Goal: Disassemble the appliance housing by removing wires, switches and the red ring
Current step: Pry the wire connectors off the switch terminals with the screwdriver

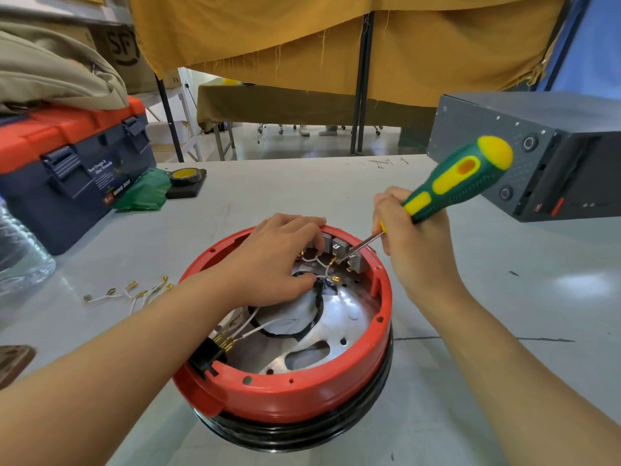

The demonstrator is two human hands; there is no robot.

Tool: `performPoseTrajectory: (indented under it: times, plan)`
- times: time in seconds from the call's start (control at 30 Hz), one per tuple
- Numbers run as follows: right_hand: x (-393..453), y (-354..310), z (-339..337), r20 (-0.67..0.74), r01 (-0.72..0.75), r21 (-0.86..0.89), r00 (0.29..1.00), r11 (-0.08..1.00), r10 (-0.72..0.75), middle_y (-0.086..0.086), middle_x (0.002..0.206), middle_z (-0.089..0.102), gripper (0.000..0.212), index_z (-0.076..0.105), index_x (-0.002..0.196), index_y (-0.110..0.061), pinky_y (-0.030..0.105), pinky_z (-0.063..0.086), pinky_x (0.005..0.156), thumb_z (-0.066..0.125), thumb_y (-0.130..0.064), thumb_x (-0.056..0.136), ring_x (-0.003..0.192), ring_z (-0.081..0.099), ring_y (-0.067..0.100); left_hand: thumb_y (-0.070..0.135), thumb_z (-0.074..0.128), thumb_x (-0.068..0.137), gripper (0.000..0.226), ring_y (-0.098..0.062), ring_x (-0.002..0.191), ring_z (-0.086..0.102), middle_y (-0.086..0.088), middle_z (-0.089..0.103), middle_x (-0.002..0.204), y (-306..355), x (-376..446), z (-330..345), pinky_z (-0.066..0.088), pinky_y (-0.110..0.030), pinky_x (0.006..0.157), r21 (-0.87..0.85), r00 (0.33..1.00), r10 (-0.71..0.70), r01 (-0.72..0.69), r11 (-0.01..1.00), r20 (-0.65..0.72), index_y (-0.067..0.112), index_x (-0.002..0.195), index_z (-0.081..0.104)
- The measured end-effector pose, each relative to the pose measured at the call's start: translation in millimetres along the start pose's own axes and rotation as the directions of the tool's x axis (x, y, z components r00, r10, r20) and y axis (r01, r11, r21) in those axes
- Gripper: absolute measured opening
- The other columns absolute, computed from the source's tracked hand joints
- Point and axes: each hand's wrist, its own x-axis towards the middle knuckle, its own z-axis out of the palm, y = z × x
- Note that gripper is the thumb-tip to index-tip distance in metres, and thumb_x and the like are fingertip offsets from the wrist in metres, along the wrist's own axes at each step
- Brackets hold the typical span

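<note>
The housing (302, 428) lies upside down on the grey surface (268, 190), near the front edge. A red ring (295, 395) caps its black body. Inside sit a silver plate (339, 327), white wires (252, 331) with brass terminals, and grey switches (339, 247) along the far rim. The left hand (279, 260) rests inside, its fingers curled over wires beside the switches. The right hand (410, 237) is closed around a green and yellow screwdriver (460, 178), its tip at the switches. Loose wires (131, 292) lie on the surface to the left. A closed toolbox (67, 169) stands far left.
</note>
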Motion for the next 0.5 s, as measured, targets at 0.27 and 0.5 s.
performPoseTrajectory:
  times: [0.27, 0.5]
  plan:
    - [7, -3, -12, 0.027, 0.065, 0.001, 0.998, 0.998, -0.065, -0.012, 0.041, 0.033, 0.026, 0.041, 0.058, 0.0, 0.009, 0.026, 0.044, 0.048, -0.017, 0.076, 0.042, 0.032, 0.005, 0.044, 0.056, 0.087, 0.065, -0.021, 0.123, 0.035, 0.008, 0.037, 0.142, -2, 12, -11, 0.032, -0.043, 0.104, 0.037, 0.994, -0.054, 0.05, 0.998, 0.092, 0.039, 0.142, 0.024]
    - [5, -2, -12, 0.016, 0.1, -0.047, 0.995, 0.994, -0.099, -0.009, 0.043, 0.029, 0.036, 0.039, 0.061, 0.01, 0.01, 0.027, 0.045, 0.051, -0.017, 0.081, 0.043, 0.031, 0.006, 0.026, 0.046, 0.098, 0.028, -0.015, 0.112, 0.05, 0.0, 0.052, 0.117, -5, 43, -4, 0.032, -0.025, 0.101, -0.263, 0.989, -0.093, 0.12, 0.957, 0.111, 0.029, 0.122, 0.059]
